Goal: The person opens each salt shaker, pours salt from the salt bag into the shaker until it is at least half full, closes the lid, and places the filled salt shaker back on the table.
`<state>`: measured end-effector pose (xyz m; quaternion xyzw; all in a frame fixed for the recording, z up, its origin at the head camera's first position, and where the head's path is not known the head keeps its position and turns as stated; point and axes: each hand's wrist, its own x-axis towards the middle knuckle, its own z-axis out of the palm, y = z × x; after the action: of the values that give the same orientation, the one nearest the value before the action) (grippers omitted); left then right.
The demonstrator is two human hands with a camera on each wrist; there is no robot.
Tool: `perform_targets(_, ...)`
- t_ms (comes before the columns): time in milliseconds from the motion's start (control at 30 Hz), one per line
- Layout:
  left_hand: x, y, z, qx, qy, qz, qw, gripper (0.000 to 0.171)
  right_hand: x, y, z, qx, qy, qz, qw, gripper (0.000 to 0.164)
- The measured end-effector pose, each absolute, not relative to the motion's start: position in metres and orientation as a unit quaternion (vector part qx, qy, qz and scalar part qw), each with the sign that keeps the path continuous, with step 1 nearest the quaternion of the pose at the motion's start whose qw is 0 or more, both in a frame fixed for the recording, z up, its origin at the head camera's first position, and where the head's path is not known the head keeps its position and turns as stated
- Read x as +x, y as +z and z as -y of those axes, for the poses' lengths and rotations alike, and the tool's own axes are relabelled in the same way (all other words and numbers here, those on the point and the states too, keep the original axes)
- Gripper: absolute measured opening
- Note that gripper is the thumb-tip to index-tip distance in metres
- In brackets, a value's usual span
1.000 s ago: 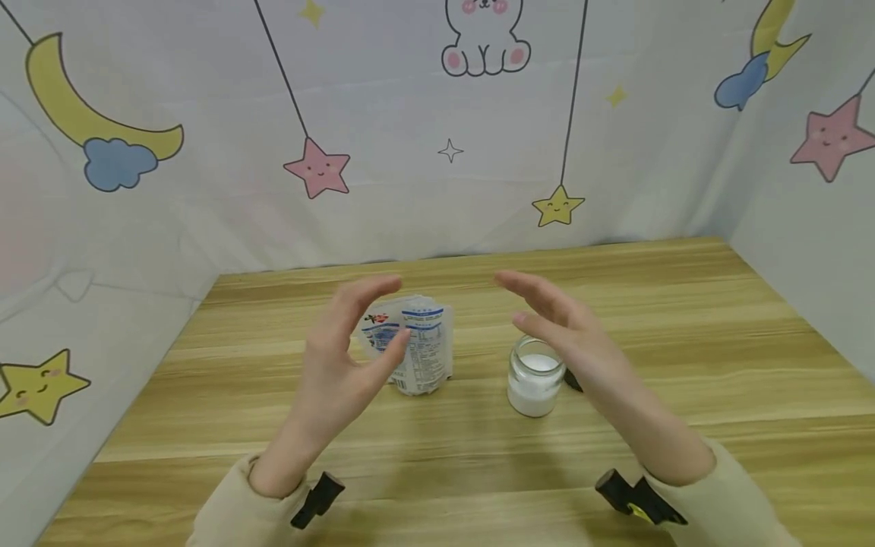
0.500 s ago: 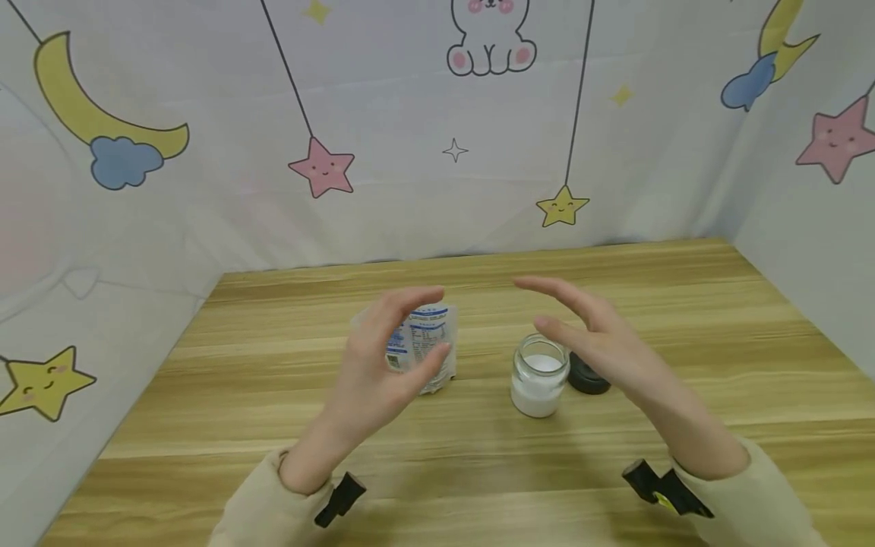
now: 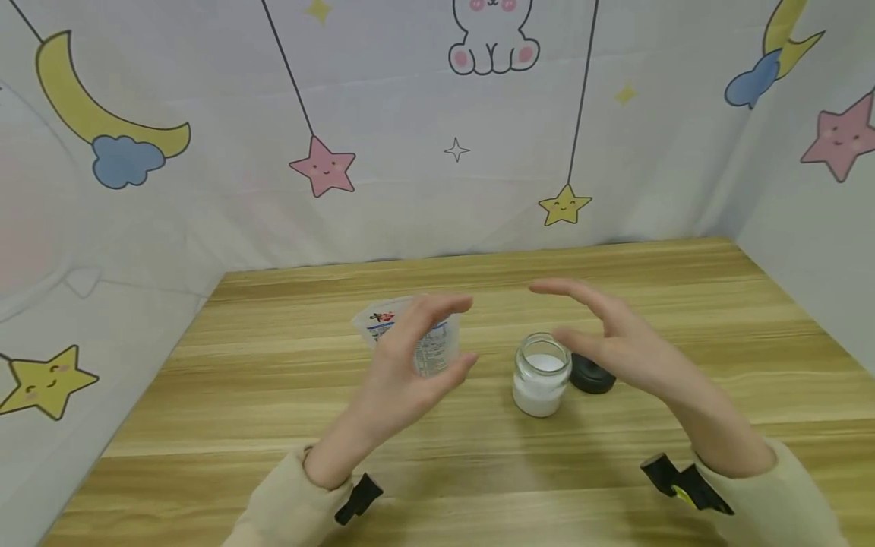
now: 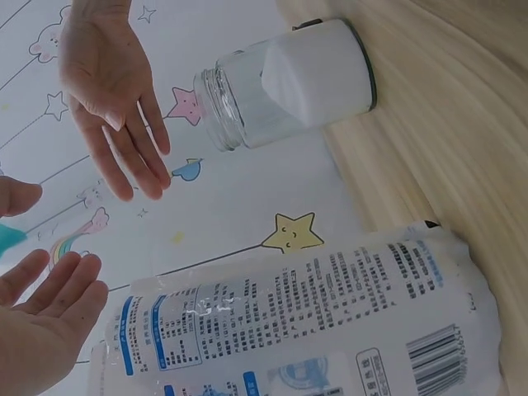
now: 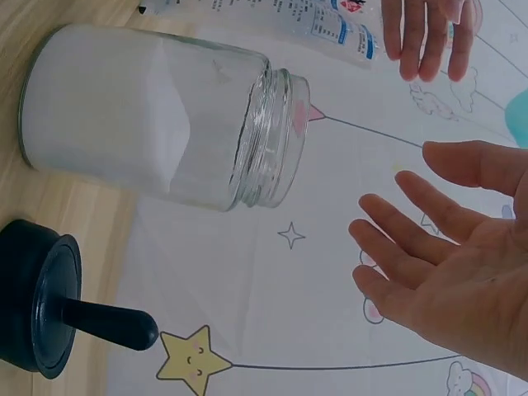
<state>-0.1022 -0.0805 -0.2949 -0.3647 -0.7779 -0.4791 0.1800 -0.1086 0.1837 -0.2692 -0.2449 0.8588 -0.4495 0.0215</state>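
Note:
My left hand (image 3: 410,372) hovers in front of a printed plastic pouch (image 3: 437,349), fingers relaxed and apart from the thumb, holding nothing. The pouch stands on the table, with blue bands, small print and a barcode seen in the left wrist view. My right hand (image 3: 629,346) is raised beside an open glass jar (image 3: 541,387), its fingers loosely spread and nothing in them. White powder fills part of the jar, heaped to a slope in the right wrist view. A black lid (image 5: 49,305) with a knob handle lies beside the jar, partly behind my right hand in the head view.
All of these stand on a wood-grain table (image 3: 287,319). A white fabric backdrop (image 3: 403,220) with printed stars, moons and a bear rises behind the table and along both sides. Each wrist carries a black camera mount (image 3: 358,497) at the sleeve cuff.
Both hands have shifted to the right, the left one now overlapping the pouch's middle and right part. More of the black lid shows beside the jar. The pouch and jar stay put.

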Motion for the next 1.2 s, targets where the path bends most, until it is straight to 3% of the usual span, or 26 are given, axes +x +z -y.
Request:
perform_targets(700, -0.107, -0.314, 0.060, -0.343, -0.489, 0.799, 0.070, 0.060, -0.116, -0.280, -0.203, -0.308, -0.301, -0.903, -0.013, 0.057)
perform_targets(1200, -0.113, -0.326, 0.046, -0.293, -0.498, 0.816, -0.001, 0.072, -0.124, -0.283, -0.219, -0.270, -0.230, -0.935, 0.028, 0.061)
